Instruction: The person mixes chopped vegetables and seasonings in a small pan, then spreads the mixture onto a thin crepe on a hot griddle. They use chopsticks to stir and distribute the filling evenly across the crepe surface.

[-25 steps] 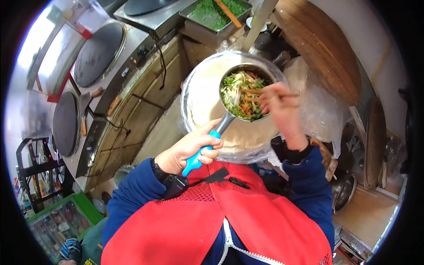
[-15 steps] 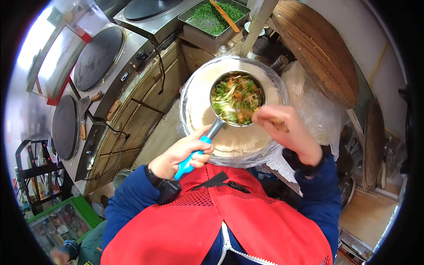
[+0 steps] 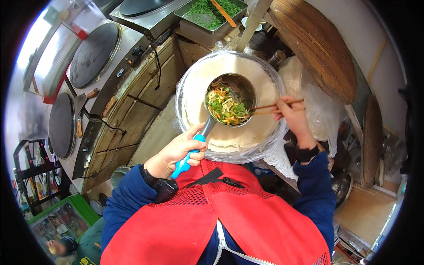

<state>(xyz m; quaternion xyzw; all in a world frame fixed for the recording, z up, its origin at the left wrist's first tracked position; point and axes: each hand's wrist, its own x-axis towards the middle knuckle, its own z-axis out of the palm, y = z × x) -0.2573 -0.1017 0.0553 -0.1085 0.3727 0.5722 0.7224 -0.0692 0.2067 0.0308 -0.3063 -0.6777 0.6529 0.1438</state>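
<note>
Wrapped round a blue handle, my left hand (image 3: 179,152) holds a small steel saucepan (image 3: 246,88) out in front of me. Shredded and chopped vegetables (image 3: 226,106), green, orange and pale, lie in its left and near part, while bare metal shows at the upper right. My right hand (image 3: 293,118) is closed on a pair of wooden chopsticks (image 3: 268,108), whose tips reach over the right rim to the vegetables. Beneath the pan sits a wide stack of thin round flatbreads (image 3: 197,79), with clear plastic (image 3: 180,110) bunched around its edge.
Round black griddles (image 3: 95,55) line the left counter, with a scraper (image 3: 84,99) lying between two. A metal tray (image 3: 211,34) of chopped greens stands at the back. Big round wooden boards (image 3: 313,44) lean at the right. Another person's hand (image 3: 56,248) shows at lower left.
My right hand has moved right, drawing the chopsticks toward the pan's right rim. The vegetables have shifted to the left and near side. My left hand keeps its hold on the handle.
</note>
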